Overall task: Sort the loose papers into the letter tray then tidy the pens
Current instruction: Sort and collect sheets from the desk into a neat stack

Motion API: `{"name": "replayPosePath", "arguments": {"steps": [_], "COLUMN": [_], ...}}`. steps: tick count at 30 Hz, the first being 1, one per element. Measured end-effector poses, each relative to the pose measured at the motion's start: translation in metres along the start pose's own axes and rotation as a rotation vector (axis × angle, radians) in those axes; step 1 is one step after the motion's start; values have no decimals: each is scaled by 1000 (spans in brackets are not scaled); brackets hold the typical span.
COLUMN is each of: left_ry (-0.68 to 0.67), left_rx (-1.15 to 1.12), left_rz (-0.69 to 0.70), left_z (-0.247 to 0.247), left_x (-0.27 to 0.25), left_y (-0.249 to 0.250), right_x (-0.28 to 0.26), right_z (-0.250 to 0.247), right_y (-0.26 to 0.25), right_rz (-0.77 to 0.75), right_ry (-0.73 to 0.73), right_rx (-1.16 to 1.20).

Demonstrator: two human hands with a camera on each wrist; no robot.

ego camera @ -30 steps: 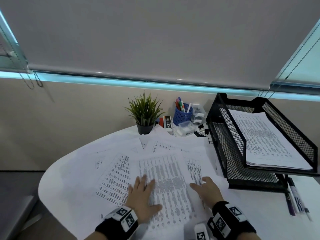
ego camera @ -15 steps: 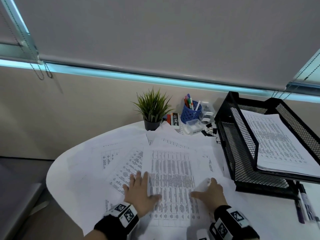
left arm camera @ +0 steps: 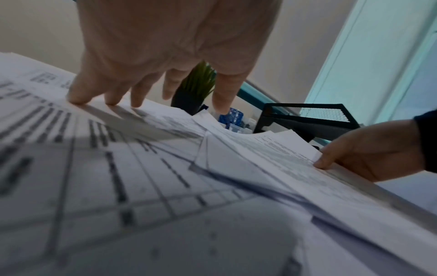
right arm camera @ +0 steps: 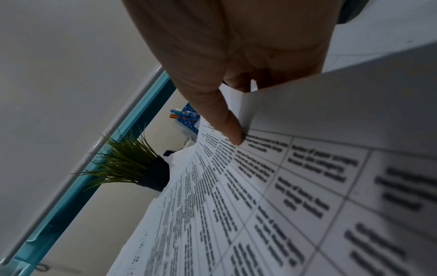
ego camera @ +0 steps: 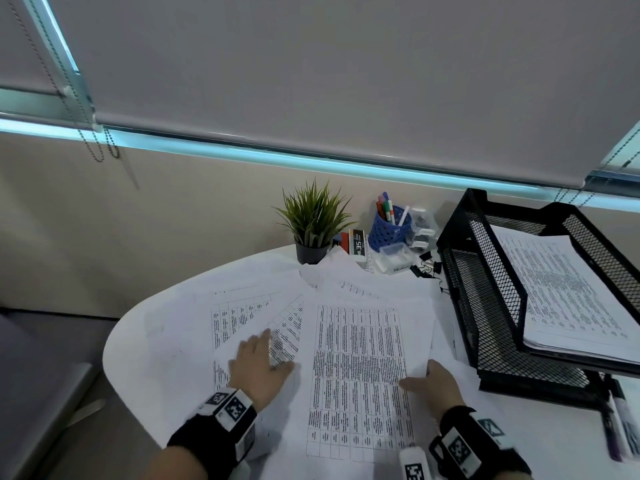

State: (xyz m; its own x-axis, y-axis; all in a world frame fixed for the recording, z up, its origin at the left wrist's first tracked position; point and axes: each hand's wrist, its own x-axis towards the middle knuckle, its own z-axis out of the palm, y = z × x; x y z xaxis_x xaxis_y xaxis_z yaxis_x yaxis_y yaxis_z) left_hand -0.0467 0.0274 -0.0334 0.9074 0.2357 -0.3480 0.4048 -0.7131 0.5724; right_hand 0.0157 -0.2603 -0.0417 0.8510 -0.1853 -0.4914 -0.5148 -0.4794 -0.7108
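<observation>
A fan of loose papers (ego camera: pixel 356 358) is spread over the white tabletop (ego camera: pixel 156 341), the top sheet's long axis running near to far. Its right edge is pinched in the grip of the right hand (ego camera: pixel 433 382), thumb on top, fingers curled beneath. The left hand (ego camera: pixel 258 365) is laid flat, fingers straight, pressing the sheets to the left. The black mesh letter tray (ego camera: pixel 485 306) stands just to the right, so the right hand is judged nearer for the lift.

Black wristbands (ego camera: pixel 221 433) with square-patterned tags
</observation>
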Motion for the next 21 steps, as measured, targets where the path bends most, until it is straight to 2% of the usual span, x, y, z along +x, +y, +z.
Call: {"name": "replayPosePath", "arguments": {"steps": [3, 10, 12, 14, 17, 19, 21], "left_ry": [-83, -153, -96, 40, 212, 207, 146], "left_rx": [-19, -235, -342, -394, -341, -292, -307], "left_rz": [-29, -11, 16, 8, -102, -160, -226], "left_z": [-2, -5, -9, -14, -18, -20, -22], "left_x": [0, 1, -2, -5, -5, -5, -4], "left_y": [3, 5, 3, 1, -9, -15, -19], "right_x": [0, -10, -13, -11, -2, 3, 13], "right_z": [0, -4, -6, -9, -13, -16, -18], "right_y": [-6, -16, -17, -14, -5, 0, 13], "right_rz": [-52, 12, 34, 70, 94, 124, 157], "right_ry": [-35, -154, -153, -129, -114, -117, -117], "right_rx": [28, 278, 341, 364, 348, 374, 452]}}
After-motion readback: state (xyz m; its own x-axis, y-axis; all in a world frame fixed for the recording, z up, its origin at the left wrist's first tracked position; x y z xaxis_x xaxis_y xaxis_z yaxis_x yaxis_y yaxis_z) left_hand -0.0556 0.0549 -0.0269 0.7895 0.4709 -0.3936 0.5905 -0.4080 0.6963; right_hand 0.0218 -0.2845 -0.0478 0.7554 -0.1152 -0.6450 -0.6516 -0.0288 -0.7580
